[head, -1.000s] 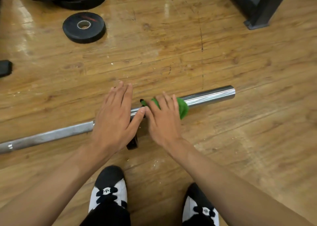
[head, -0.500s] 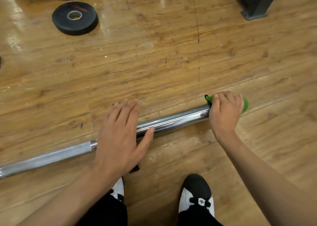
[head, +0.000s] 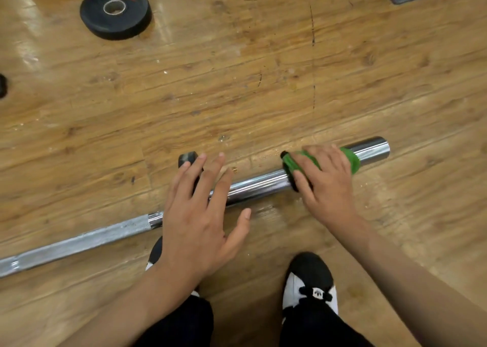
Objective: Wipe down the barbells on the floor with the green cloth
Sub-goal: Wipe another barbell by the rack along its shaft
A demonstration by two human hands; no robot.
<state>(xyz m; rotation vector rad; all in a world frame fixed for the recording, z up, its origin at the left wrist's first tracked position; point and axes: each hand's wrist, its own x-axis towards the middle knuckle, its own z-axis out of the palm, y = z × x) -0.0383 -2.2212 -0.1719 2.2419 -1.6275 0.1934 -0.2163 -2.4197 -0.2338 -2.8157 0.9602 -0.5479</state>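
Under our right hand (head: pixel 326 180), the green cloth (head: pixel 349 159) is pressed around the barbell (head: pixel 253 186) sleeve on the floor. Our left hand (head: pixel 200 215) hovers spread, holding nothing, inboard. We judge the knurled shaft left of both hands unwiped.

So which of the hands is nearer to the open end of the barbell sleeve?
Right. The right hand presses the green cloth on the barbell sleeve, close to its end. The left hand is farther away, by the collar.
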